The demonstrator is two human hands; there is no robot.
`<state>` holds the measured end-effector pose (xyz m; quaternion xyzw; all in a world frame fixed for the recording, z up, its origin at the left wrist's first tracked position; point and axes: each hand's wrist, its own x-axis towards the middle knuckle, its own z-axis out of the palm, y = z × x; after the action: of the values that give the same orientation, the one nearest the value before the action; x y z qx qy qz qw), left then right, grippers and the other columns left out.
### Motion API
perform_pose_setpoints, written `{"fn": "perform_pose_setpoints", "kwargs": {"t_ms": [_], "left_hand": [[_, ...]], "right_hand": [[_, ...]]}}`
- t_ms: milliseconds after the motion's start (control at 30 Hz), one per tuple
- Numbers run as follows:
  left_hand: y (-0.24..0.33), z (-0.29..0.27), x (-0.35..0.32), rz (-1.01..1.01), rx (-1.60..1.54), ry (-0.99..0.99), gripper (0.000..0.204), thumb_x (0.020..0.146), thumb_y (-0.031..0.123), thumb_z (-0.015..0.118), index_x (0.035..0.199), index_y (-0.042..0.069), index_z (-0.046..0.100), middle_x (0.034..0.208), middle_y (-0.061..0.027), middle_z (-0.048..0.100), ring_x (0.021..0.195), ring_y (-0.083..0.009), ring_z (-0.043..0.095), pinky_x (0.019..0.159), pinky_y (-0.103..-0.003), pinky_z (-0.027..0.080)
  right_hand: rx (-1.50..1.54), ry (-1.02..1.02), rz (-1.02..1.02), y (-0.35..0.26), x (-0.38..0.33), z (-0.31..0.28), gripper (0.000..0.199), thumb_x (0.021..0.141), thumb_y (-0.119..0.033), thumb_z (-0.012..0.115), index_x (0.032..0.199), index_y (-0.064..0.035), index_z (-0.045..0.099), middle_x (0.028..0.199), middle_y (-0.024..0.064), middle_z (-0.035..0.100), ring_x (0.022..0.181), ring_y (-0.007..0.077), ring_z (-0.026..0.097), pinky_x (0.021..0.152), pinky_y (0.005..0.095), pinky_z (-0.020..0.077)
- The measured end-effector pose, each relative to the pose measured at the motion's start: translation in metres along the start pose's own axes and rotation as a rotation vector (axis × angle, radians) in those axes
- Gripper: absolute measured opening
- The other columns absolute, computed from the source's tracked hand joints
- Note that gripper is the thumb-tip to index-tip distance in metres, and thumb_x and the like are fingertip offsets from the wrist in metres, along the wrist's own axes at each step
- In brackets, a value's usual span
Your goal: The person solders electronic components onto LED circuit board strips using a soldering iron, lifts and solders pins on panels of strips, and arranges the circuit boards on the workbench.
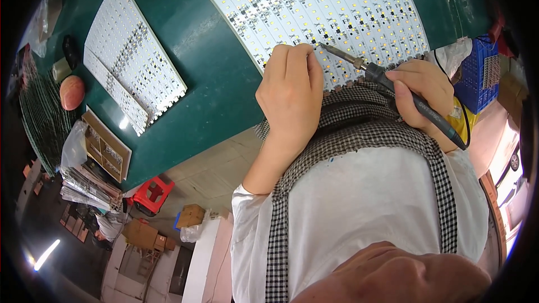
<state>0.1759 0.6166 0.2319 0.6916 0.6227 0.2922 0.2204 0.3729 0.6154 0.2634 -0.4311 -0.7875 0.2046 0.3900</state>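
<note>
My right hand [424, 92] is closed round the dark handle of a soldering iron [379, 74]. The iron slants to the left, its metal tip close to the fingertips of my left hand [292, 92]. A large white LED circuit board panel [314, 5], with rows of yellow LEDs and small black parts, lies under the tip and reaches to the table's near edge. My left fingers are bent and pinched together over the panel's near left part. Whatever they pinch is too small or hidden to make out.
On the green table [208, 50], smaller LED panels [132, 50] lie to the left. Beyond them sit a reddish round object [72, 92] and a shallow compartment box [106, 146] of small parts. A red stool [151, 193] stands below; a blue crate [477, 73] is at right.
</note>
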Motion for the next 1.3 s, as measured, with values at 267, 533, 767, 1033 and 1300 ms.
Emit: {"fn": "perform_pose_setpoints", "kwargs": {"t_ms": [267, 533, 767, 1033, 1300], "left_hand": [[-0.003, 0.0, 0.001, 0.097, 0.019, 0.079, 0.01, 0.074, 0.002, 0.062, 0.082, 0.004, 0.056, 0.074, -0.0062, 0.049, 0.06, -0.021, 0.052, 0.05, -0.031, 0.042], [-0.007, -0.013, -0.007, -0.024, -0.025, 0.053, 0.013, 0.072, -0.001, 0.063, 0.082, 0.004, 0.056, 0.077, -0.0075, 0.051, 0.059, -0.0205, 0.053, 0.051, -0.03, 0.042], [-0.011, -0.009, -0.008, 0.044, -0.019, 0.051, 0.011, 0.074, 0.0, 0.061, 0.083, 0.003, 0.056, 0.077, -0.0076, 0.051, 0.064, -0.0221, 0.054, 0.052, -0.031, 0.043], [-0.013, -0.008, -0.007, 0.054, -0.046, 0.039, 0.011, 0.074, 0.001, 0.062, 0.083, 0.004, 0.057, 0.077, -0.0068, 0.051, 0.064, -0.0222, 0.054, 0.052, -0.031, 0.043], [-0.016, -0.021, -0.01, 0.038, 0.038, 0.119, 0.009, 0.072, 0.001, 0.063, 0.079, 0.005, 0.058, 0.075, -0.0044, 0.052, 0.061, -0.0188, 0.054, 0.051, -0.028, 0.043]], "right_hand": [[-0.034, 0.01, -0.022, -0.004, -0.001, 0.0, 0.01, 0.065, 0.0, 0.062, 0.075, 0.0012, 0.063, 0.061, 0.009, 0.06, 0.049, 0.02, 0.058, 0.046, 0.0264, 0.0453], [0.001, 0.039, -0.061, -0.003, -0.002, 0.004, 0.01, 0.066, -0.001, 0.062, 0.076, 0.0002, 0.064, 0.061, 0.0084, 0.06, 0.049, 0.0193, 0.057, 0.046, 0.0257, 0.0447], [0.02, 0.007, -0.031, -0.004, 0.002, 0.01, 0.009, 0.066, 0.0, 0.062, 0.075, 0.0006, 0.063, 0.061, 0.0089, 0.06, 0.049, 0.0196, 0.058, 0.045, 0.0258, 0.0449], [0.03, 0.018, -0.059, -0.005, 0.002, 0.014, 0.009, 0.066, 0.001, 0.062, 0.075, 0.0012, 0.062, 0.061, 0.009, 0.06, 0.048, 0.0194, 0.057, 0.044, 0.026, 0.0444], [0.012, 0.017, -0.059, -0.009, 0.0, 0.012, 0.009, 0.066, 0.001, 0.061, 0.075, 0.0013, 0.063, 0.061, 0.0096, 0.06, 0.048, 0.0193, 0.057, 0.044, 0.026, 0.0445]]}}
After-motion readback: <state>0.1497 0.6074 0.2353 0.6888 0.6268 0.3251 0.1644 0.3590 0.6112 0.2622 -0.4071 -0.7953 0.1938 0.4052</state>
